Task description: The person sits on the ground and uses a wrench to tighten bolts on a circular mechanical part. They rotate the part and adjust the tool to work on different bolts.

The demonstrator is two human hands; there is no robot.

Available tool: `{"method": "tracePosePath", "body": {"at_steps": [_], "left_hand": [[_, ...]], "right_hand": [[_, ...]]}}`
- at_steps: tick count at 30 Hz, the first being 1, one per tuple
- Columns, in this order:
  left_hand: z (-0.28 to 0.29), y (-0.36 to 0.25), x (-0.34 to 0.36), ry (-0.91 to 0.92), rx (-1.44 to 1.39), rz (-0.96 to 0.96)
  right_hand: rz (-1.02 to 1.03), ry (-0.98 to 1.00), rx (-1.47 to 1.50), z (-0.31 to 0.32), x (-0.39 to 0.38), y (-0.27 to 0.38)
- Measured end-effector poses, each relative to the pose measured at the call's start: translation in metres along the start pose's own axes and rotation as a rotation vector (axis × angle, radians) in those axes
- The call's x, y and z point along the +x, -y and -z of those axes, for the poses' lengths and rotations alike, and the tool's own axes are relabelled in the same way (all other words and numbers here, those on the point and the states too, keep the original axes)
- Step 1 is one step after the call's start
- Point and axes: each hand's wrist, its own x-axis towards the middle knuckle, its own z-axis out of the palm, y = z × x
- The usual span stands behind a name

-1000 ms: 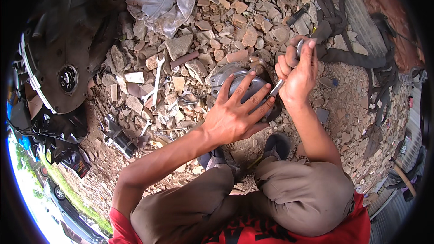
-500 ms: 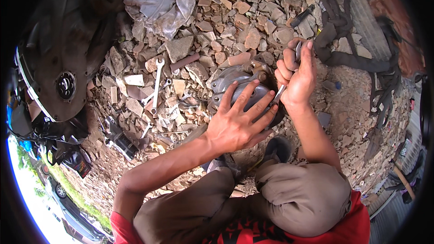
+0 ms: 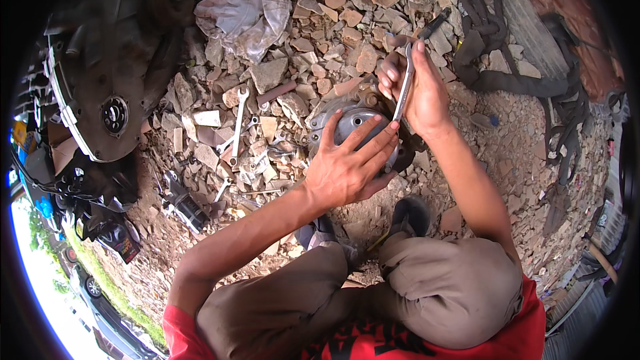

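Note:
A round grey metal housing (image 3: 342,124) with bolt holes around its rim sits among the rubble in front of my feet. Across its near right side lies my left hand (image 3: 343,168), fingers spread and pressing on the metal. My right hand (image 3: 425,97) is closed around a silver wrench (image 3: 404,85), at the housing's right edge. The wrench stands steeply, its lower end close to my left fingertips. Whether that end touches a bolt is hidden.
Left of the housing, another wrench (image 3: 239,125) and small metal parts lie on broken tile. Further left are a dark cylindrical part (image 3: 185,204) and a large engine casing (image 3: 100,87). A pale cloth (image 3: 247,13) lies behind; a dark hose (image 3: 517,85) lies at the right.
My right hand has swung the wrench left and more upright, so more of its shaft shows. My left hand stays on the housing, and the whole view has shifted slightly.

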Motion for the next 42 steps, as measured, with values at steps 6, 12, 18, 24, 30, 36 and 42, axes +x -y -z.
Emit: {"method": "tracePosePath", "body": {"at_steps": [6, 12, 18, 24, 30, 36, 42], "left_hand": [[-0.002, -0.002, 0.002, -0.018, 0.013, 0.004], [-0.004, -0.003, -0.002, -0.015, 0.03, -0.005], [0.002, -0.009, -0.012, 0.071, 0.074, 0.075], [-0.001, -0.008, -0.012, 0.049, 0.064, 0.063], [-0.006, -0.003, -0.016, 0.071, 0.039, 0.023], [-0.002, 0.001, -0.022, 0.151, 0.013, 0.006], [-0.006, -0.006, -0.016, 0.04, 0.087, 0.011]], "right_hand": [[0.217, -0.348, 0.038, 0.094, 0.02, 0.057], [0.193, -0.361, -0.132, 0.077, 0.057, 0.055], [0.002, 0.058, -0.036, -0.015, 0.084, 0.011], [0.216, -0.305, 0.019, 0.091, 0.061, 0.074], [0.148, -0.167, -0.221, 0.022, 0.073, 0.046], [-0.295, 0.617, -0.55, -0.116, 0.047, -0.025], [0.091, 0.464, -0.922, -0.039, 0.092, 0.0]]}}
